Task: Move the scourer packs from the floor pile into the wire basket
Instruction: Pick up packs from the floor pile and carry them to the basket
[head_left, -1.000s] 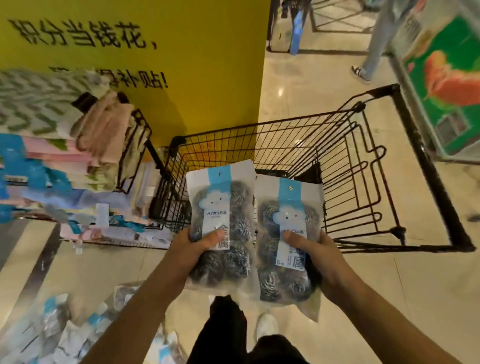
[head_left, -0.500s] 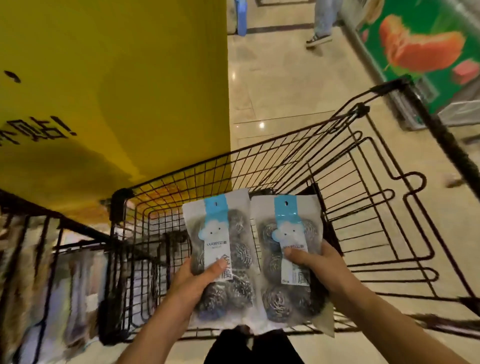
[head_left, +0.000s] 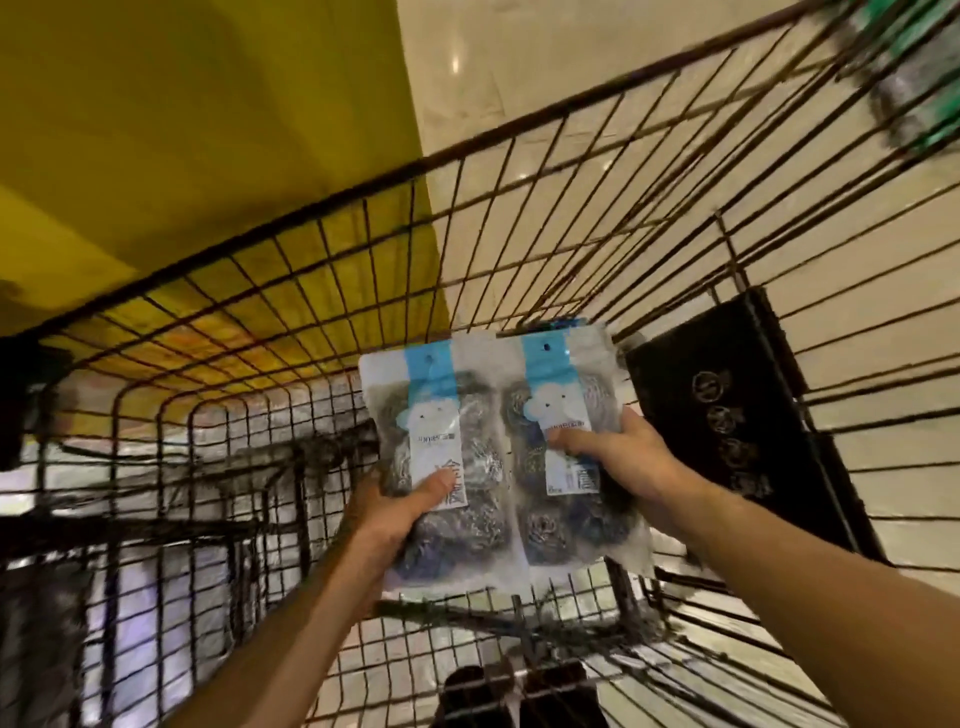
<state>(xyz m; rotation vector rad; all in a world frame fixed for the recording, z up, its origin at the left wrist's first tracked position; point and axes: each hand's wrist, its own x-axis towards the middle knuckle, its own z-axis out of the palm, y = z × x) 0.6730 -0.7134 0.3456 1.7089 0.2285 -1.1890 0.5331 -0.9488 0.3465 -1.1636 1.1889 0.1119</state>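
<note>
A black wire basket (head_left: 519, 171) stands on a pale, glossy tiled floor (head_left: 519, 62); a yellow wall (head_left: 208, 130) meets the floor just beyond the basket's far-left corner; a black panel (head_left: 727, 415) leans against the basket's right wall.

scourer pack (head_left: 441, 467) label, perhaps "金属", other print blurred

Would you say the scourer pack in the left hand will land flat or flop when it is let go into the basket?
The left scourer pack is a soft clear pouch, so it will likely sag. Its lumpy wire balls look light and probably won't roll. The glossy film may slide on the wire basket.
</note>
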